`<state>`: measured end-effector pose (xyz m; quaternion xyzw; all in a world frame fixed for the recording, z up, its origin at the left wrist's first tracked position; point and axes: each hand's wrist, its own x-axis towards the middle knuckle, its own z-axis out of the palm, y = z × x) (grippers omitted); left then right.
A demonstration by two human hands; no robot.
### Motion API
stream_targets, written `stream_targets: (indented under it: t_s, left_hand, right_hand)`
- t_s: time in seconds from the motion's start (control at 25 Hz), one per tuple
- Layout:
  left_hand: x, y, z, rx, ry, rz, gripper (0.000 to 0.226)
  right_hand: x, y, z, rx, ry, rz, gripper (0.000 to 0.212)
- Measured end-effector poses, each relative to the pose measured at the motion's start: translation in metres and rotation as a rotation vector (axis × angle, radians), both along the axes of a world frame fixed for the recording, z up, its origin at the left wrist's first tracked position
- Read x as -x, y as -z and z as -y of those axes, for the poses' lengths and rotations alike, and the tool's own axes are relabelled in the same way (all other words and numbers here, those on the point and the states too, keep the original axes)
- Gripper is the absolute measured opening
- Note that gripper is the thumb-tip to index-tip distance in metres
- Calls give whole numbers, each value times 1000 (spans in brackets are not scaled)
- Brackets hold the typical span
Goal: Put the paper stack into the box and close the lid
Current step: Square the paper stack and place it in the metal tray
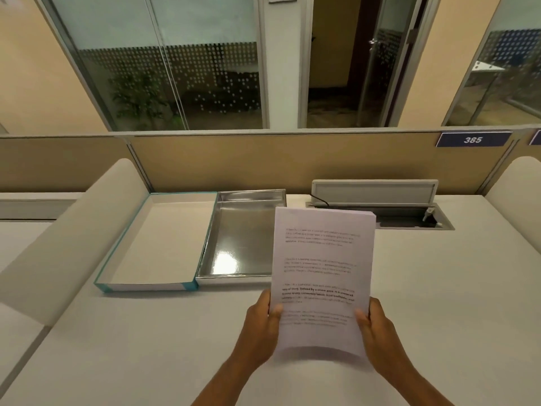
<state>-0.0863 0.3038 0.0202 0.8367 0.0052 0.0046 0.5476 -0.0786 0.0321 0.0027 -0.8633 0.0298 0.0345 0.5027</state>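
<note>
A stack of white printed paper (322,265) is held up above the desk, tilted toward me. My left hand (260,329) grips its lower left edge and my right hand (380,332) grips its lower right edge, thumbs on top. Behind and to the left lies an open box: a silver-lined tray (234,230), with a white-lined, teal-edged half (140,253) lying flat beside it on the left. The paper hides the silver tray's right side. Both halves hold nothing that I can see.
The white desk (146,347) runs between curved white side dividers (67,247). A raised cable hatch (374,194) with a black cable sits at the back right. A tan partition (263,159) closes the back.
</note>
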Motion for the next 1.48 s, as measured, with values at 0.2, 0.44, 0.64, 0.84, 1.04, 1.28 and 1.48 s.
stream_targets:
  t_s: [0.2,0.44,0.64,0.84,1.04,1.28,1.48]
  left_hand:
    - [-28,-23,-68,114,-38,-107,29]
    - [-104,-37,-146,110,-139,-285,33]
    - [-152,-28,-160,93,-200,-388,40]
    - [-206,-21,-165,58,-327,-467,31]
    - [-227,1,-173,5,-319,-542,36]
    - [-222,24,-170,-101,-315,-523,40]
    - [-223,23,-164,-197,-274,-503,41]
  right_hand:
    - [-31,-14,-69,-50,31,-41,17]
    - [-108,-37,-150,-65,2,-189,27]
    - [-167,-44,-174,56,-69,-321,29]
    - [-231,-44,-197,173,-110,-391,39]
    - [-258,-25,-208,299,-145,-455,41]
    - [-259,-10,-219,547,-217,-416,31]
    - [-252,-11,-226,592,-275,-431,36]
